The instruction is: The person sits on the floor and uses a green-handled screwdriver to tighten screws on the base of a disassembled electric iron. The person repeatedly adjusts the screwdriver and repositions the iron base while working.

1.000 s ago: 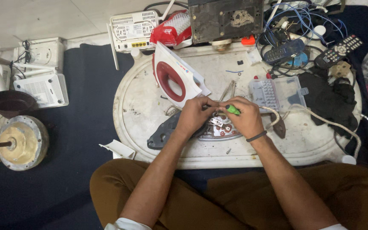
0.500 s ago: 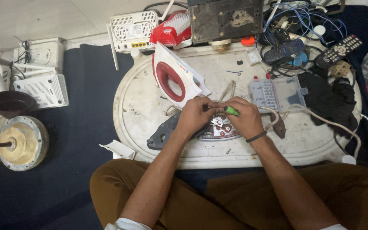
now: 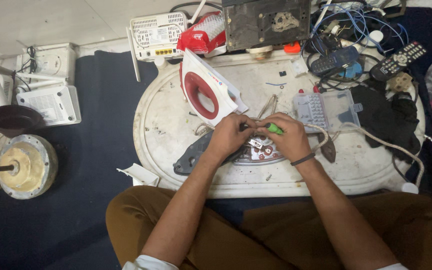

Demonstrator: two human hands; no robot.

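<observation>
Right hand (image 3: pixel 288 140) curled around a green-handled screwdriver (image 3: pixel 275 129); left hand (image 3: pixel 231 135) pinched the opened iron base (image 3: pixel 256 150) on the white tray (image 3: pixel 176 125). A clear compartment box (image 3: pixel 326 107) lay beside them, its contents unclear.

iron shell (image 3: pixel 207 92): glossy white plastic with a shiny red handle ring.
iron base (image 3: pixel 256 150): bare metal plate, dull grey, with a dark matt plastic edge.
screwdriver (image 3: pixel 275 129): smooth green plastic handle, held in the right hand (image 3: pixel 286 140).
tray (image 3: pixel 166 125): white plastic, scuffed and stained, matt.
cord (image 3: pixel 376 142): woven cloth cover, off-white.
small box (image 3: pixel 328 107): clear plastic.
floor mat (image 3: pixel 96 150): dark blue cloth, matt.
</observation>
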